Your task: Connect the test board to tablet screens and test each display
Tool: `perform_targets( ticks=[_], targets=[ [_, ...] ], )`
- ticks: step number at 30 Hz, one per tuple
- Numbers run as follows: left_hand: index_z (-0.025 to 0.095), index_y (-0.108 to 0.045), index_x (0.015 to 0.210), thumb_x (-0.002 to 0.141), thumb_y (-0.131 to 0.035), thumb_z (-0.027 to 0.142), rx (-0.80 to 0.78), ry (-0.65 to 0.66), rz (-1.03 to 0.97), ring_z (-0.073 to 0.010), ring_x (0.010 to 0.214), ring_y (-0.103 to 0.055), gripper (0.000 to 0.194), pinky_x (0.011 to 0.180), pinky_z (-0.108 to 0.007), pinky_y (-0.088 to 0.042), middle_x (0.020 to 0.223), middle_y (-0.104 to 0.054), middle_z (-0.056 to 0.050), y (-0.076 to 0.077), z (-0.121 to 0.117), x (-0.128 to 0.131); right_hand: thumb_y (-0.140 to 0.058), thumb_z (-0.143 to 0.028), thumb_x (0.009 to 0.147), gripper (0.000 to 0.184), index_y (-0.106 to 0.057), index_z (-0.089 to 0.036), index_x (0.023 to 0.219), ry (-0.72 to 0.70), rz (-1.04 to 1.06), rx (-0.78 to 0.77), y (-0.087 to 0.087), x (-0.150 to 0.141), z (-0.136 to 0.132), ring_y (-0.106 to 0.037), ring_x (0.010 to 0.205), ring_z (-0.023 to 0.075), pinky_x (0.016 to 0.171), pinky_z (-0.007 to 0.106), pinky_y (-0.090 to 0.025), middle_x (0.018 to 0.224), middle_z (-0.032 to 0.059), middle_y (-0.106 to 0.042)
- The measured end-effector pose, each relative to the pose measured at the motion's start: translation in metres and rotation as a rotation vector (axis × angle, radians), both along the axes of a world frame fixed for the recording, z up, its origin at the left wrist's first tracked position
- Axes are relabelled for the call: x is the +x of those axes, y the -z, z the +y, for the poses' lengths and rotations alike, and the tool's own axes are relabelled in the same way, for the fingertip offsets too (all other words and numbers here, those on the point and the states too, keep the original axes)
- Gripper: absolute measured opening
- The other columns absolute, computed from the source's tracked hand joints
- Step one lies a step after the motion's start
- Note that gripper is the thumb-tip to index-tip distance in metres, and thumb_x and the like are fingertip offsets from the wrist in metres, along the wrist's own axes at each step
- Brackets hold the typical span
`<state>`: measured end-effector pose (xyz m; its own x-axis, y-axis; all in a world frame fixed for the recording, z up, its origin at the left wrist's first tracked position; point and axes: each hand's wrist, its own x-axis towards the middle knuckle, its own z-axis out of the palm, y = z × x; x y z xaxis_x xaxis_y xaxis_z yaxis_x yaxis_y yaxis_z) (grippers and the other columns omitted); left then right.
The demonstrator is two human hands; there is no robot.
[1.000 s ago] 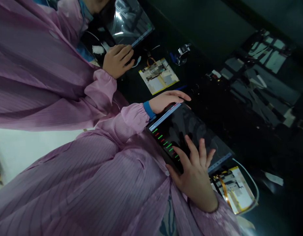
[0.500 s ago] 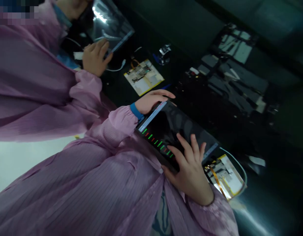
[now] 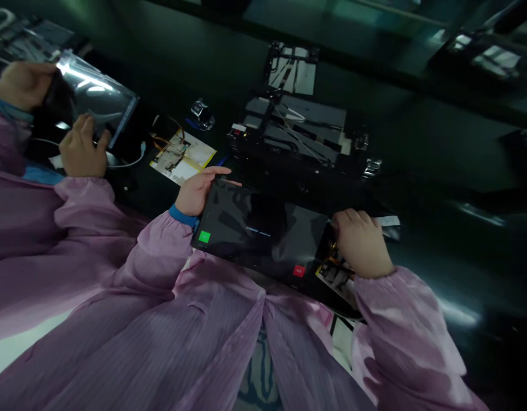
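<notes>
Left hand (image 3: 194, 194) holds the tablet (image 3: 257, 220) by its left end; right hand (image 3: 360, 242) curls at its right end, grip indiscernible.

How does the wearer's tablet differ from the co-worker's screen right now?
The wearer's tablet shows a green block and a red block; the co-worker's screen shows no such blocks, but a pale strip along one edge. The co-worker's screen carries bright glare, the wearer's tablet only dull reflections. The wearer's left hand is on the tablet's left end; a co-worker's hand is by the co-worker's screen. Both are mostly dark and rectangular.
</notes>
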<state>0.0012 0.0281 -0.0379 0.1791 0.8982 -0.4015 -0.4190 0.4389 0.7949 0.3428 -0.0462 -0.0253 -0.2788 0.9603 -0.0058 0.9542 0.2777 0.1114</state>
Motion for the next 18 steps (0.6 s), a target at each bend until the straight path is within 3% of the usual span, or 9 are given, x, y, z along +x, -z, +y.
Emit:
perform_targets(
  ticks=[4,9,13,18],
  targets=[
    [0.010,-0.061,0.098,0.080,-0.039,0.013,0.007,-0.050,0.034,-0.0289,0.086,-0.071,0.029,0.084,-0.049,-0.054,0.078,-0.074,-0.013,-0.001,0.000,0.002,-0.046,-0.017,0.090,0.019,-0.060,-0.015,0.079,-0.080,0.192,0.110,-0.013,0.020,-0.009,-0.058,0.069,0.0222,0.064,0.034,-0.041,0.073,0.0087,-0.064],
    [0.010,-0.059,0.092,0.079,-0.034,0.005,0.042,-0.155,0.088,-0.0270,0.073,-0.072,0.028,0.082,-0.052,-0.054,0.066,-0.072,-0.014,-0.004,-0.001,0.008,-0.050,-0.020,0.093,0.013,-0.062,-0.017,0.089,-0.199,0.476,0.214,-0.029,0.024,-0.054,-0.061,0.071,0.0192,0.067,0.032,-0.048,0.077,0.0060,-0.065],
    [0.012,-0.058,0.090,0.078,-0.036,0.004,0.070,-0.210,0.154,-0.0244,0.065,-0.071,0.027,0.078,-0.048,-0.056,0.064,-0.072,-0.012,-0.005,0.000,0.011,-0.052,-0.014,0.091,0.014,-0.064,-0.016,0.098,-0.130,0.593,0.250,-0.010,0.005,-0.078,-0.059,0.071,0.0179,0.067,0.032,-0.051,0.077,0.0058,-0.062],
    [0.014,-0.057,0.089,0.077,-0.042,0.007,0.095,-0.261,0.261,-0.0203,0.056,-0.068,0.020,0.076,-0.043,-0.057,0.064,-0.072,-0.009,-0.004,0.000,0.015,-0.054,-0.012,0.089,0.012,-0.064,-0.016,0.096,-0.036,0.740,0.306,0.018,-0.005,-0.084,-0.059,0.075,0.0181,0.068,0.031,-0.052,0.080,0.0063,-0.061]
  ],
)
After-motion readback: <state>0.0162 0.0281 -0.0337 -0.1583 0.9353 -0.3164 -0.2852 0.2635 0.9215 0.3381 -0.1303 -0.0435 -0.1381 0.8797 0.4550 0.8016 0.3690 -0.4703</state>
